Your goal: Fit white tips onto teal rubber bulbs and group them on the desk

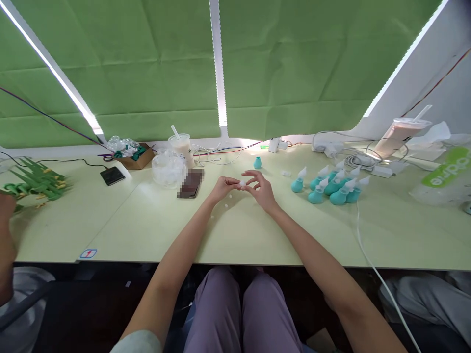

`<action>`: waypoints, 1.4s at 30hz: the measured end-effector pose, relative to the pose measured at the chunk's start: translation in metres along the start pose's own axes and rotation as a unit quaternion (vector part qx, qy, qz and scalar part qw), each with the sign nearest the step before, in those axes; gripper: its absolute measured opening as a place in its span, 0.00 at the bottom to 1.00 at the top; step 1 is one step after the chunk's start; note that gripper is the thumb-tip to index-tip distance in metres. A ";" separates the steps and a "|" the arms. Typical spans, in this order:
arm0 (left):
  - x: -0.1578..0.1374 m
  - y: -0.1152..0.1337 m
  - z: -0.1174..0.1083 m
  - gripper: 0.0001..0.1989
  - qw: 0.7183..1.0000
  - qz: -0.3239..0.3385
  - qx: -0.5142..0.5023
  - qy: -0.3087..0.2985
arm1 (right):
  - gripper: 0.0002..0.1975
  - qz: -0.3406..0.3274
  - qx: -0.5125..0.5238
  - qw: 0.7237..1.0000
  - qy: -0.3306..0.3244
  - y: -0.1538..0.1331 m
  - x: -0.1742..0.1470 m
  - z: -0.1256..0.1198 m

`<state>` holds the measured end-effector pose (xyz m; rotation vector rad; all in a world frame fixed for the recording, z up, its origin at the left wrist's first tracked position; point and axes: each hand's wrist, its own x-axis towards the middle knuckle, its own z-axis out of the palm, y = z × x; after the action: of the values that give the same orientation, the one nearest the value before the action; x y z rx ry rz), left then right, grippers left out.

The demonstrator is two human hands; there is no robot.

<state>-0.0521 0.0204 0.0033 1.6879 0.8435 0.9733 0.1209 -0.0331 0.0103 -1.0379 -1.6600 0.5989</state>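
In front of me, above the table, my left hand point(224, 187) pinches a small white translucent piece point(242, 184) between thumb and fingers. My right hand point(262, 190) meets it from the other side, thumb and a finger closed on the same piece, the other fingers raised apart. The piece is too small and too covered to name. A few tiny white bits point(226, 206) lie on the table just below the hands. Beyond them stands a teal rubber bulb point(257, 163) without a tip. To the right stand several teal bulbs with translucent pointed tips point(339, 196).
Left of my hands are a phone point(190, 184), a clear plastic bag point(167, 169), a drink cup point(183, 147) and a cardboard box point(138, 159). Cables and chargers point(362, 161) run along the back right, beside another cup point(397, 135). A person's arm point(6, 235) shows at far left.
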 end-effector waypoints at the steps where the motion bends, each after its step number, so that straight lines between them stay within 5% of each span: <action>1: 0.000 0.003 0.000 0.12 1.000 0.007 -0.007 0.000 | 0.21 0.013 0.007 1.000 0.010 0.003 0.000 0.000; 6: -0.009 0.024 -0.001 0.16 0.995 0.056 -0.078 -0.023 | 0.19 0.052 -0.045 0.993 -0.098 0.029 0.002 0.010; 12: -0.023 0.045 0.005 0.18 0.983 0.081 -0.117 -0.117 | 0.14 -0.032 -0.228 0.946 -0.229 0.026 -0.006 0.033; 19: -0.024 0.049 0.006 0.16 0.979 0.066 -0.117 -0.155 | 0.11 0.023 -0.218 0.954 -0.204 0.020 -0.008 0.031; 26: -0.025 0.049 0.003 0.12 0.978 0.037 -0.104 -0.175 | 0.05 -0.021 -0.253 0.950 -0.179 0.027 -0.002 0.018; 34: -0.011 0.022 -0.017 0.17 0.996 0.015 -0.081 -0.044 | 0.05 -0.060 -0.312 0.937 -0.148 0.039 0.002 0.004; 42: -0.002 -0.002 -0.034 0.19 0.999 -0.023 -0.022 0.042 | 0.05 -0.025 -0.308 0.942 -0.130 0.034 0.003 0.003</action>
<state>-0.0838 0.0332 0.0083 1.5939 0.9050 1.0299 0.1291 -0.0134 -0.0167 -1.3952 -2.1724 0.1771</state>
